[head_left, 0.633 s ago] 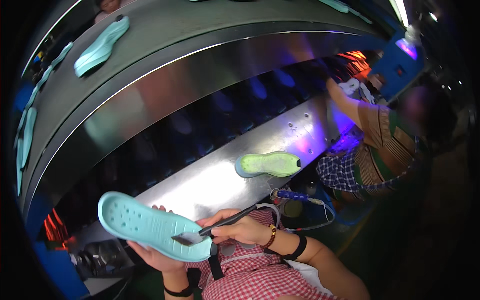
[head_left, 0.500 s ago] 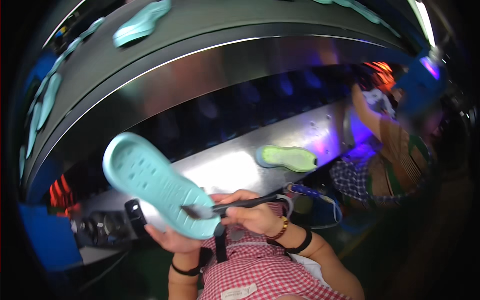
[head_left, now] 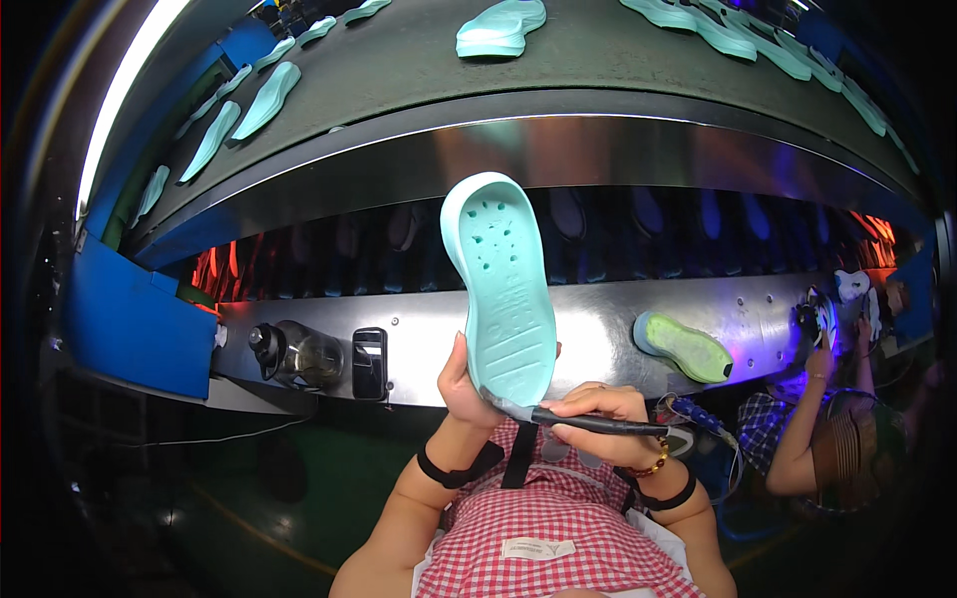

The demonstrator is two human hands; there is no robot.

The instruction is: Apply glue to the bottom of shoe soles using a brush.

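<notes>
Left grip [head_left: 467, 387]: closed beneath and about the near end of one pale turquoise, elongated, moulded shoe sole [head_left: 506, 299], which extends forward from it, long axis pointing away from the body, broad hole-dotted end farthest off. Right grip [head_left: 603, 419]: fingers closed on one slim black-handled brush [head_left: 618, 427], handle crosswise to that axis, tip leftward of the grip at the sole's near end, contact not certain. Forward and right of the right grip, on the brushed-metal counter [head_left: 598, 314]: one lime-green, pale-blue-rimmed shoe sole [head_left: 688, 349].
</notes>
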